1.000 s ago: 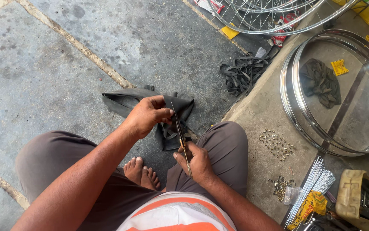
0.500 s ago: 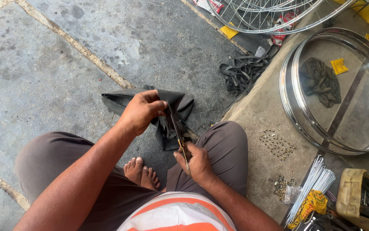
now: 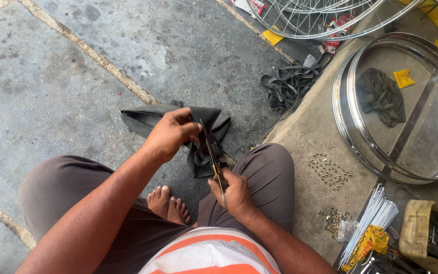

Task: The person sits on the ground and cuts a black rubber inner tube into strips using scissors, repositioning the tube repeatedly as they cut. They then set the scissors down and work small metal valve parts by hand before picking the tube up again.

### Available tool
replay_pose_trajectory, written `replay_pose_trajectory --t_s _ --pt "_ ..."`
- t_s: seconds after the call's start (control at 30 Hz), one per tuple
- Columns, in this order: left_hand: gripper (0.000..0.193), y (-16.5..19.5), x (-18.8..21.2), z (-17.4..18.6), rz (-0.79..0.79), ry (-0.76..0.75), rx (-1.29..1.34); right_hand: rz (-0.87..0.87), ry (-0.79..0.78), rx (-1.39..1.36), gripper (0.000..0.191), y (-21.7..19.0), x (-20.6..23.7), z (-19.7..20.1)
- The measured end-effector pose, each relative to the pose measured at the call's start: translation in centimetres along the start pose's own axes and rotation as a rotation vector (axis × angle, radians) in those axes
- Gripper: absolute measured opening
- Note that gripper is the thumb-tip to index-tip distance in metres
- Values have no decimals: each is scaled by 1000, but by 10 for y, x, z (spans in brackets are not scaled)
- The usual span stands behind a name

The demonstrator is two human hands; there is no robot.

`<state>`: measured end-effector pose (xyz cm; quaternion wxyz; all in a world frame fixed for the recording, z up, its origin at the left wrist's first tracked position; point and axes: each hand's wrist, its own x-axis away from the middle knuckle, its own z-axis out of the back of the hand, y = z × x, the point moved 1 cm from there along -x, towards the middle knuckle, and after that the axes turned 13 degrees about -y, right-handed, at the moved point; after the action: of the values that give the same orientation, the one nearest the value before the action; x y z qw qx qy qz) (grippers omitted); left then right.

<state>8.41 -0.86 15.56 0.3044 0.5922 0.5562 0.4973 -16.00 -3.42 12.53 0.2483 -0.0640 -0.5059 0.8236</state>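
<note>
Right hand (image 3: 236,193) closed around the handles of scissors (image 3: 213,155), blades pointing away from the body into a sheet of black rubber (image 3: 203,132). Left hand (image 3: 170,134) pinching the top edge of that rubber, held just above the stone floor (image 3: 77,76) between the knees. Further right, on a raised concrete ledge (image 3: 305,137): scattered small brass nipples (image 3: 329,170), a bundle of spokes (image 3: 371,213), stacked shiny wheel rims (image 3: 345,122) with a dark rag (image 3: 381,96) inside.

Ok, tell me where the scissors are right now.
Head view, centre: the scissors are in the right hand, blades against the black rubber sheet held by the left hand.
</note>
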Motion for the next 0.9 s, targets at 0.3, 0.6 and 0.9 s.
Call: replay_pose_trajectory --t_s 0.3,0.6,0.9 --pt "26 11 5 -10 91 -58 -97 48 -13 4 22 -3 0 2" --pt "19 4 3 -3 62 -4 -74 -38 -15 -8 18 -1 -1 1" --pt "26 6 3 -7 33 -74 2 6 -5 16 22 -3 -1 1"
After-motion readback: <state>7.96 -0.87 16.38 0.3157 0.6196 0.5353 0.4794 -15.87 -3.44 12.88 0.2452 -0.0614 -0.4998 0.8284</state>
